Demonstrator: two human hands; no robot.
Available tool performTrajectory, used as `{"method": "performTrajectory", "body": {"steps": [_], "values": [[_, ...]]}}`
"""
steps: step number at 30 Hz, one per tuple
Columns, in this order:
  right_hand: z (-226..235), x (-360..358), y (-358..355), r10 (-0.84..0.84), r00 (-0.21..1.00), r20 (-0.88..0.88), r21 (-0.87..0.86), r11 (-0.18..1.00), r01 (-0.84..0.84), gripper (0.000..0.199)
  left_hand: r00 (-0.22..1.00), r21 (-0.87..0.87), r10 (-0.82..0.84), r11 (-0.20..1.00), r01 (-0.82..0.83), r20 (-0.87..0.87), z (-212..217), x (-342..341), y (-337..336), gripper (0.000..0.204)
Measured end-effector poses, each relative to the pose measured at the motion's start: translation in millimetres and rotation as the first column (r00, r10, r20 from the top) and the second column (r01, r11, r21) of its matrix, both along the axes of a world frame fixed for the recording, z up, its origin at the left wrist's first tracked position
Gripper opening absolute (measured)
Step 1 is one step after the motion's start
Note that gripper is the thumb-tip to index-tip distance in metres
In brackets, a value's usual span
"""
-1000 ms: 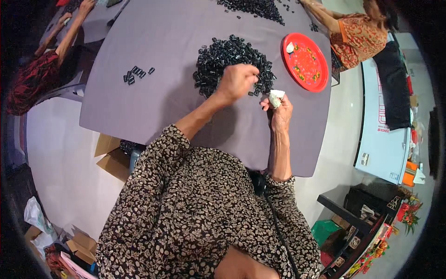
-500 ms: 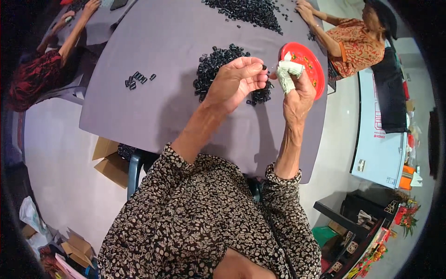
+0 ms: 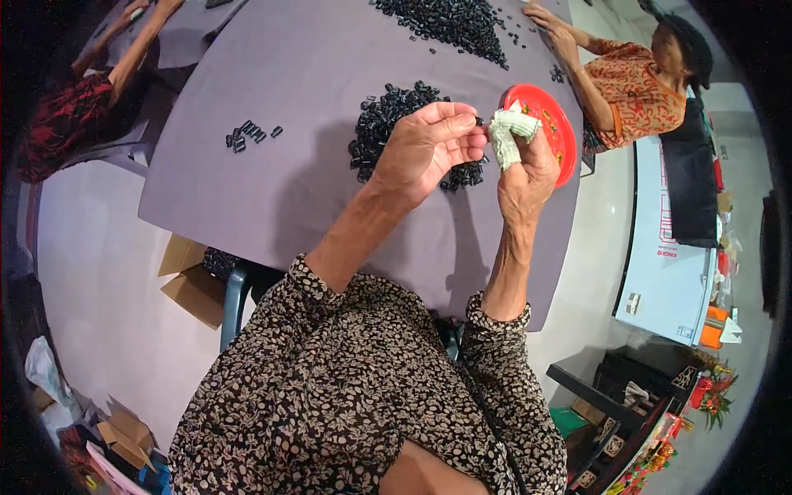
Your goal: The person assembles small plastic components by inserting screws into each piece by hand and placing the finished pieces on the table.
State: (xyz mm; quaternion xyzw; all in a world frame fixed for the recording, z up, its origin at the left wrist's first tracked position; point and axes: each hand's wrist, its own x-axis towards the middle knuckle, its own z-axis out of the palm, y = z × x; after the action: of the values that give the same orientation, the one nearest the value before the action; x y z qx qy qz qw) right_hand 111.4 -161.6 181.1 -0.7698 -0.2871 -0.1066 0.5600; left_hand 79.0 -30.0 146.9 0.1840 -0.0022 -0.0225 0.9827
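Observation:
My left hand (image 3: 415, 157) pinches a small black piece (image 3: 479, 121) between thumb and forefinger, above the table. Close to its right, my right hand (image 3: 528, 188) is curled, with pale greenish-white wrapping (image 3: 506, 140) around its thumb and forefinger. Whether those wrapped fingers grip anything cannot be made out. Behind and below the hands lies a heap of small black tube-like pieces (image 3: 379, 124), partly covered by my left hand. A red round plate (image 3: 571, 157) sits beyond my right hand, which hides part of it.
Several black pieces (image 3: 246, 134) lie apart on the grey-covered table (image 3: 231, 194). A larger black heap (image 3: 454, 33) is at the far side. One person in orange (image 3: 631, 99) works at the far right, another in dark red (image 3: 62, 115) at the left. An open cardboard box (image 3: 194, 293) stands below.
The black piece in my left hand has come nearer to my right hand's wrapped fingers. The whole view has shifted slightly.

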Motion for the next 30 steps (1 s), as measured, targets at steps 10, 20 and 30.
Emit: {"method": "performTrajectory", "body": {"steps": [10,20,30], "values": [[9.3,-4.0,0.9,-0.092,0.955,0.284,-0.235,0.958,0.162,0.021,0.997,0.115,0.070,0.991,-0.072,0.025,2.2,-1.1,-2.3,0.014],[16.3,1.8,-8.5,0.004,0.983,0.182,-0.279,0.959,0.048,0.020,0.977,0.590,0.157,0.780,-0.211,0.141,13.9,-8.5,2.9,0.013],[17.9,1.3,-8.8,0.029,0.959,0.283,-0.396,0.914,0.089,0.022,0.966,0.653,0.188,0.711,-0.260,0.179,13.3,-12.2,1.1,0.016]]}}
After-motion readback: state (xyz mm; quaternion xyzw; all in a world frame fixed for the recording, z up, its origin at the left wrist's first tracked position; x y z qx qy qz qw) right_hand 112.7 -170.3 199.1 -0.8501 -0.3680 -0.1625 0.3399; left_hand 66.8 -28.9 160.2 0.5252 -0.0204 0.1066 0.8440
